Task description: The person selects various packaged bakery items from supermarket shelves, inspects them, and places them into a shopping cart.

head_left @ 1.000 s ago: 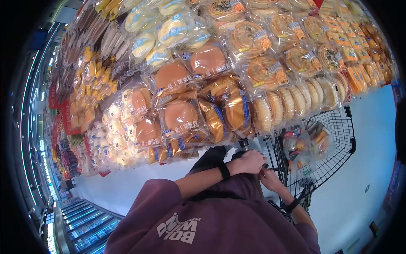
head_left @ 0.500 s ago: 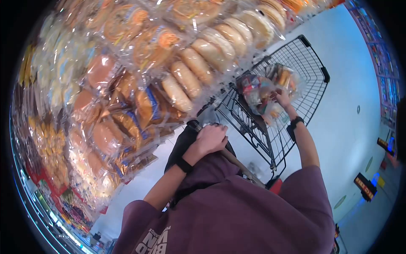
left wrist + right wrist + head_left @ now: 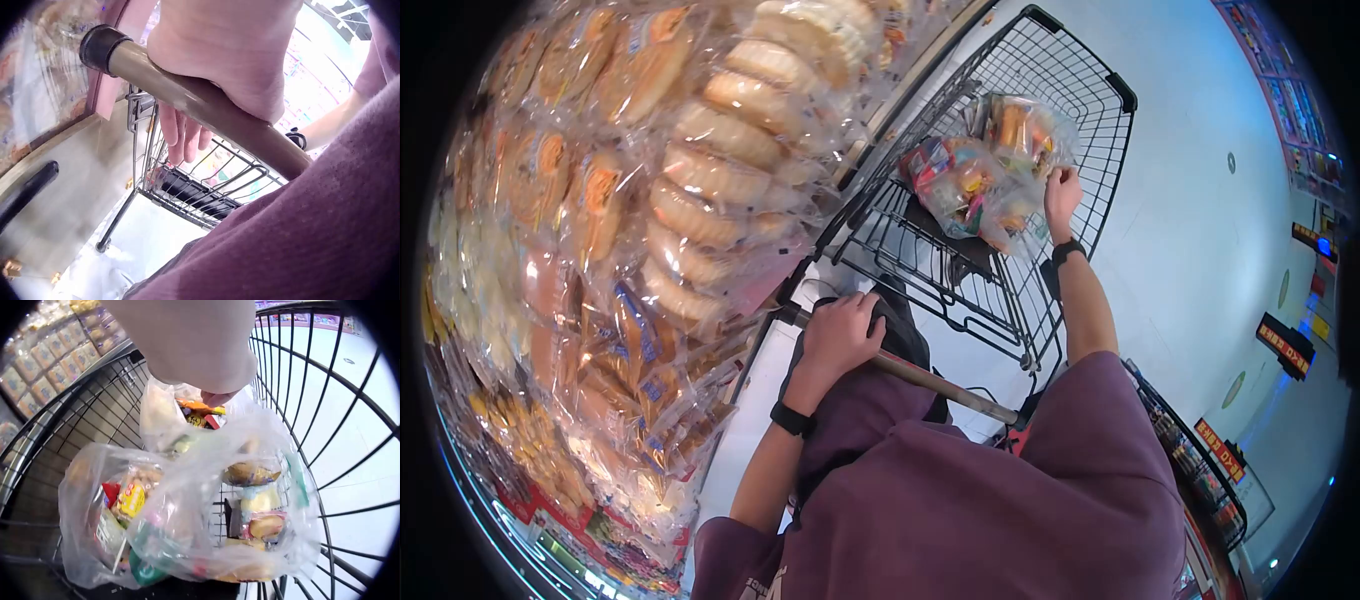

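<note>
My left hand (image 3: 837, 330) rests palm-down on the brown handle (image 3: 200, 106) of a shopping cart (image 3: 1127, 92). In the left wrist view its fingers (image 3: 181, 134) hang loosely past the bar. Over the cart basket, my right hand (image 3: 1061, 205) has its fingers curled at the edge of a clear plastic bag (image 3: 1032, 135) of packaged food. From the right wrist, a bag (image 3: 87, 512) of snack packets and another (image 3: 290, 550) with wrapped buns show below. Orange and red packets (image 3: 203, 412) lie in plastic under the right hand, whose fingertips are mostly hidden.
Wrapped breads and cakes (image 3: 720, 170) are heaped on a display along the left, close to the cart's side. Pale floor (image 3: 1180, 260) stretches to the right. Signs (image 3: 1285, 345) and another rack (image 3: 1200, 460) stand at lower right.
The view has swung right, bringing more of the cart in. My right hand left the handle area, reached among the bags, then shifted to the bag's right edge. The left hand stayed on the handle.
</note>
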The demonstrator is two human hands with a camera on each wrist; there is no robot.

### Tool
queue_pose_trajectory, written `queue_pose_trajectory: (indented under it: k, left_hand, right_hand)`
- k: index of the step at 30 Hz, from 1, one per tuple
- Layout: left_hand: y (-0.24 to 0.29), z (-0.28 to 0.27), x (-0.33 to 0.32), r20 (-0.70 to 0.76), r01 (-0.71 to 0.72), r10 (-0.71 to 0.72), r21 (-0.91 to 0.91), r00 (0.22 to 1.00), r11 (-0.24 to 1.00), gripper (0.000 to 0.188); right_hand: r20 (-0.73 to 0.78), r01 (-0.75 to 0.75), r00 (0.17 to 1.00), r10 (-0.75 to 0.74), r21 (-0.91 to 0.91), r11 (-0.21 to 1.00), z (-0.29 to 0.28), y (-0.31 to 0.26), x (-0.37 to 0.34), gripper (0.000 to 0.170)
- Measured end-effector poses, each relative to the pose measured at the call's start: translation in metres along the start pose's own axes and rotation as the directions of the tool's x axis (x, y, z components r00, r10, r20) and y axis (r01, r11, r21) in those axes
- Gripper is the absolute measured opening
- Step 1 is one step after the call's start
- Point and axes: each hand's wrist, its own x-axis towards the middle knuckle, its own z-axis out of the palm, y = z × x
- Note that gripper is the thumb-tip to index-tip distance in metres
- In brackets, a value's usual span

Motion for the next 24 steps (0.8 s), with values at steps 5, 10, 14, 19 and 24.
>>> queue_pose_trajectory:
  k: [5,10,14,19,24]
  left_hand:
    - [0.005,0.001,0.001,0.032,0.026,-0.028,0.046,0.999,0.999,0.031]
    - [0.005,0.002,0.003,0.016,0.008,-0.009,0.063,1.000,0.998,0.029]
    - [0.008,-0.001,0.004,0.004,0.014,-0.014,0.066,1.000,0.998,0.029]
    - [0.007,0.000,0.004,-0.022,0.004,-0.002,0.063,1.000,0.998,0.028]
    - [0.005,0.002,0.003,-0.052,-0.017,0.019,0.051,0.998,0.999,0.028]
  right_hand:
    - [0.061,-0.116,0.993,0.101,0.311,0.943,0.041,-0.001,0.028,0.036]
    - [0.141,0.217,0.960,-0.240,0.160,0.963,0.077,-0.050,-0.009,0.037]
    - [0.035,0.294,0.953,-0.300,0.124,0.948,0.098,-0.043,-0.013,0.031]
    - [0.055,-0.059,0.997,0.045,0.310,0.949,0.100,-0.047,0.005,0.046]
    - [0.158,-0.098,0.984,0.083,0.088,0.991,0.108,-0.059,0.020,0.062]
